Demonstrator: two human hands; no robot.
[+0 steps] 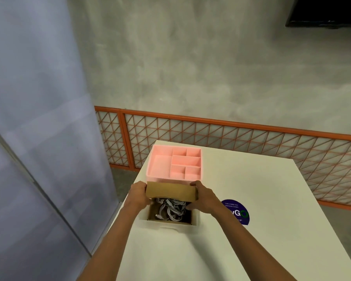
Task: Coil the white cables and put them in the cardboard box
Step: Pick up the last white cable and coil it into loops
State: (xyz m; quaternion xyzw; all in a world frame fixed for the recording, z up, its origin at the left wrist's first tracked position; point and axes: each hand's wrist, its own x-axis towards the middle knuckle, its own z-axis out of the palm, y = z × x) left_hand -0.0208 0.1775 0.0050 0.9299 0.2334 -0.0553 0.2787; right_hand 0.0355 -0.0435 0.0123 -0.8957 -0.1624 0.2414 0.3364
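white cables (171, 209): soft, light, springy, likely to uncoil; best held by whole bundle, not plug ends. Look pale grey-white, tangled loops, already inside cardboard box (170, 220), below and between hands. Box flap (171, 192): thin, stiff, creases easily; grip at ends. left hand (139, 192), right hand (203, 194) each closed on flap end. Pink organiser tray (162, 165) just beyond hands, on counter (251, 250).

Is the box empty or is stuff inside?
Not empty. White cables lie inside the box, under its raised flap.
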